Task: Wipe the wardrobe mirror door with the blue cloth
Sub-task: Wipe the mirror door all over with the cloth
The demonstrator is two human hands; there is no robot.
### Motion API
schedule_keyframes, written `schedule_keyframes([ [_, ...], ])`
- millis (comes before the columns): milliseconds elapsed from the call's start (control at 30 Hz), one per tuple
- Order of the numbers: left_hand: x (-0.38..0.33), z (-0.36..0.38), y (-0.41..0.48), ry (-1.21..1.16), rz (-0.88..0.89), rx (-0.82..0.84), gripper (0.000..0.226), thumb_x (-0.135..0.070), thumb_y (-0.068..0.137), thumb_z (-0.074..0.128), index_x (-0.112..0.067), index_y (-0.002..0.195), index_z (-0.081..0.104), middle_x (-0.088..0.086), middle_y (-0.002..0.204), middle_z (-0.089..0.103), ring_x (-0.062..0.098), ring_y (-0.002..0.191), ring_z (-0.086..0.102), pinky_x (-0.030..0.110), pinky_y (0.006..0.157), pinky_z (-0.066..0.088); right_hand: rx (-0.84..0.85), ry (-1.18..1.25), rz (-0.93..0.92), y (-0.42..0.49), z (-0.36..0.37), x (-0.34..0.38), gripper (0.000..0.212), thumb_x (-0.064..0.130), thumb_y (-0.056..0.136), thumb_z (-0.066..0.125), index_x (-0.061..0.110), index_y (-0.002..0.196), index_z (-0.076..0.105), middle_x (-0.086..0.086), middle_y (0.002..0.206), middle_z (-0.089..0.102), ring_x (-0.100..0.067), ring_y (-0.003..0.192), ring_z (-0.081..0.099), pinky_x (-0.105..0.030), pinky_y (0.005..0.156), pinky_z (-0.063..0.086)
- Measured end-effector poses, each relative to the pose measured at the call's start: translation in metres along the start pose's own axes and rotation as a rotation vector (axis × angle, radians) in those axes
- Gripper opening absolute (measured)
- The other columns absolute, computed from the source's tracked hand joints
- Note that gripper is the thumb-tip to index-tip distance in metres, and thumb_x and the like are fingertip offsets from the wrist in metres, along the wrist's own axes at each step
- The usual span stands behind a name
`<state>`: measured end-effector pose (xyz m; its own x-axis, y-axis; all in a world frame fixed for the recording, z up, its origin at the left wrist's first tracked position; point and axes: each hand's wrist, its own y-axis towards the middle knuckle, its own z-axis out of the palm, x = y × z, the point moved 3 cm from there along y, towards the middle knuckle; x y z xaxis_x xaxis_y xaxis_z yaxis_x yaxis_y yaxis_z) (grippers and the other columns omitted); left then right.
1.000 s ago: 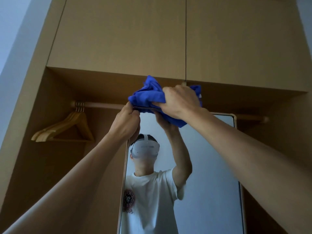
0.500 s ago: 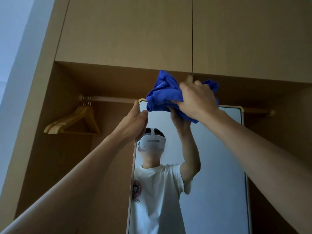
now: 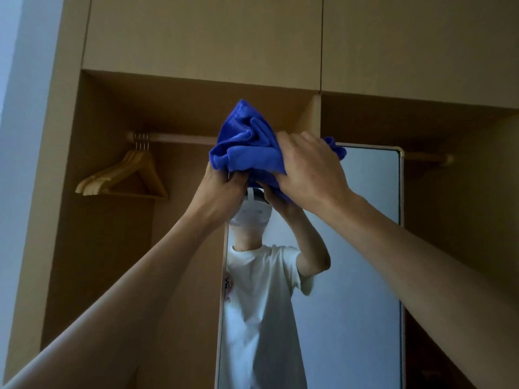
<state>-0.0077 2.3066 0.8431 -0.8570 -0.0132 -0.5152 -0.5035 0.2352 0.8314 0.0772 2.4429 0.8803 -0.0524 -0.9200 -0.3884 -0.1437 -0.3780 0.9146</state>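
The tall wooden wardrobe [image 3: 196, 37] carries 1 narrow mirror door [image 3: 351, 276], long axis vertical, with smooth glass and rounded corners. A soft, crumpled blue cloth [image 3: 250, 153] bunches at its top left corner, peak pointing up. The right hand [image 3: 309, 172] grip clenches the cloth; the left hand [image 3: 222, 192] grip curls round the door's edge beneath.

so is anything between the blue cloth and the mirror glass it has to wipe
Nothing separate. The right hand holds the bunched blue cloth against the mirror door at its top left corner, and the rest of the door is bare. Only the left hand, gripping the door's edge just under the cloth, covers a little.
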Motion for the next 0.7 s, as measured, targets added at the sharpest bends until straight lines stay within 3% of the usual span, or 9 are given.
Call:
schedule_keyframes([
  [133,-0.001,0.009,-0.017,0.138,0.077,0.005,0.029,-0.04,0.107,0.043,-0.027,0.13,0.056,-0.008,0.13,0.052,0.012,0.124,0.05,0.036,0.106,0.042,0.054,0.232,0.242,-0.028,-0.005,-0.007,0.035,0.046,0.097,0.06,0.012,0.107,0.058,0.001,0.081,0.061,-0.019,0.07,0.057,-0.029,0.057,0.037],
  [200,0.001,0.015,-0.025,0.158,0.054,0.026,0.041,-0.041,0.107,0.045,-0.03,0.147,0.048,-0.012,0.133,0.051,0.006,0.126,0.047,0.031,0.105,0.038,0.102,0.333,0.388,-0.043,-0.005,-0.013,0.035,0.049,0.097,0.058,0.015,0.103,0.057,0.003,0.075,0.059,-0.015,0.065,0.056,-0.026,0.054,0.04],
  [267,0.006,0.021,-0.031,0.15,0.064,0.042,0.055,-0.047,0.104,0.047,-0.032,0.157,0.038,-0.013,0.145,0.053,0.006,0.134,0.048,0.034,0.113,0.04,0.143,0.418,0.511,-0.058,-0.002,-0.017,0.032,0.049,0.097,0.058,0.017,0.1,0.058,0.004,0.075,0.061,-0.015,0.067,0.06,-0.03,0.058,0.046],
  [333,0.01,0.028,-0.035,0.122,0.052,0.055,0.063,-0.057,0.097,0.047,-0.036,0.156,0.037,-0.011,0.142,0.06,0.013,0.129,0.058,0.044,0.109,0.048,0.155,0.495,0.594,-0.07,-0.001,-0.019,0.03,0.048,0.096,0.059,0.018,0.096,0.059,0.002,0.074,0.063,-0.016,0.067,0.062,-0.032,0.061,0.049],
  [500,0.01,0.047,-0.046,-0.146,-0.007,0.104,0.076,-0.057,0.09,0.058,-0.039,0.157,0.026,-0.007,0.101,0.074,0.017,0.086,0.071,0.042,0.079,0.055,0.115,0.789,0.745,-0.088,-0.011,-0.012,0.03,0.044,0.095,0.064,0.016,0.084,0.064,-0.003,0.073,0.069,-0.018,0.072,0.068,-0.042,0.07,0.057],
  [633,0.011,0.061,-0.069,-0.364,-0.128,0.128,0.089,-0.05,0.094,0.068,-0.043,0.161,0.01,-0.025,0.103,0.07,-0.007,0.099,0.069,0.025,0.088,0.055,0.122,1.088,0.939,-0.118,-0.016,0.0,0.028,0.04,0.095,0.066,0.012,0.094,0.07,-0.004,0.088,0.077,-0.017,0.084,0.074,-0.044,0.084,0.06],
  [700,0.014,0.067,-0.085,-0.387,-0.187,0.126,0.095,-0.064,0.08,0.075,-0.045,0.157,0.022,-0.022,0.114,0.071,0.002,0.109,0.07,0.037,0.097,0.055,0.13,1.24,1.027,-0.138,-0.016,0.004,0.027,0.038,0.095,0.066,0.013,0.106,0.07,-0.003,0.099,0.078,-0.018,0.093,0.075,-0.045,0.09,0.059],
])
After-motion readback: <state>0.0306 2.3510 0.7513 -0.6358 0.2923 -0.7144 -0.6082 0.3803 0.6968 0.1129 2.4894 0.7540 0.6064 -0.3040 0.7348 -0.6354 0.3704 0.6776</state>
